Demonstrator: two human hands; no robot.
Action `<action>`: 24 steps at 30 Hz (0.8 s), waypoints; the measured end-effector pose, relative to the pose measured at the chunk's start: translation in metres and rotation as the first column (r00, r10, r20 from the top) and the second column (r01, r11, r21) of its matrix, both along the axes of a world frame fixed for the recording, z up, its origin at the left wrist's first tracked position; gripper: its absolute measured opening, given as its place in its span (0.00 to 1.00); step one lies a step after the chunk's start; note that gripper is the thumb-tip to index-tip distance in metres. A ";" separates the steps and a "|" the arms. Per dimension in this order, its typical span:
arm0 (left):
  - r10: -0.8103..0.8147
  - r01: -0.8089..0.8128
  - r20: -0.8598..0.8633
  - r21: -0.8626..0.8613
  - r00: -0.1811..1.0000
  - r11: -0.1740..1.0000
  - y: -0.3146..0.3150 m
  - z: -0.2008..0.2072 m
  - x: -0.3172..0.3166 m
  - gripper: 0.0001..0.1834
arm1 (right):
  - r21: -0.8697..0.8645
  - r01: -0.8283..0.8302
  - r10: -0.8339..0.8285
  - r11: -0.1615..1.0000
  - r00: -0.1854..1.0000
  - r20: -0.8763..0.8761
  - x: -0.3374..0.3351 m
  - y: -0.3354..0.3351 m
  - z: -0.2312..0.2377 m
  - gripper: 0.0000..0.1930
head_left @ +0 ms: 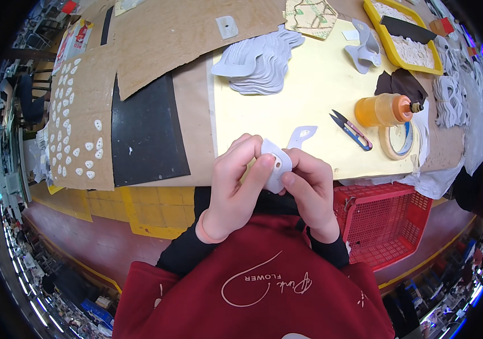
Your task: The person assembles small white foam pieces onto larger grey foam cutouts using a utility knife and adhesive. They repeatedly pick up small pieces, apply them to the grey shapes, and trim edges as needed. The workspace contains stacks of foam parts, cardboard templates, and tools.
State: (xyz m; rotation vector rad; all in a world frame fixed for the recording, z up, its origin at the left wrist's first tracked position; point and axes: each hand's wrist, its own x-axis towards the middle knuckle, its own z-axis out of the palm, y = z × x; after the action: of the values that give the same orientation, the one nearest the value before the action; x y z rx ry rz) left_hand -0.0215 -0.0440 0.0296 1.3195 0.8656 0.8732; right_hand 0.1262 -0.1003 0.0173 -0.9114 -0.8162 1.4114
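In front of my chest I hold a light grey fabric piece (275,182) between both hands, above the table's near edge. A small white patch with a hole (278,164) shows on its face. My left hand (234,183) is closed on the piece's left side, the thumb pressing beside the patch. On the right side, my right hand (312,183) pinches it between thumb and fingers; some fingertips are hidden behind it. Just beyond my hands lies another grey fabric piece (302,135). Farther off is a stack of similar grey pieces (258,65).
Small white patches (66,122) dot the cardboard at left, beside a black sheet (145,135). To the right lie thread snips (351,130), an orange bottle (381,110) and a tape roll (392,142). A yellow tray (391,52) stands far right; a red crate (385,223) sits below the table.
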 end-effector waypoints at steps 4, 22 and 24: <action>-0.080 0.081 -0.011 0.100 0.997 0.992 0.001 0.001 -0.001 0.10 | 0.047 0.017 -0.019 0.999 0.999 0.037 0.000 -0.003 -0.002 0.05; 0.262 -0.251 0.218 -0.076 0.940 0.965 0.026 -0.004 0.013 0.11 | -0.098 0.137 -0.122 0.986 0.981 0.150 -0.012 0.029 0.001 0.05; 0.275 -0.273 0.212 -0.036 0.938 0.961 0.030 0.001 0.012 0.11 | -0.071 0.178 -0.167 0.981 0.975 0.144 -0.011 0.031 0.004 0.05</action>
State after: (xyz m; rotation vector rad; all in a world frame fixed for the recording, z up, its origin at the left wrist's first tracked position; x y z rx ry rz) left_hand -0.0092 -0.0138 0.0301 1.0887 0.8914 1.2081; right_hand 0.1153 -0.0696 0.0214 -1.1272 -0.7650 1.2487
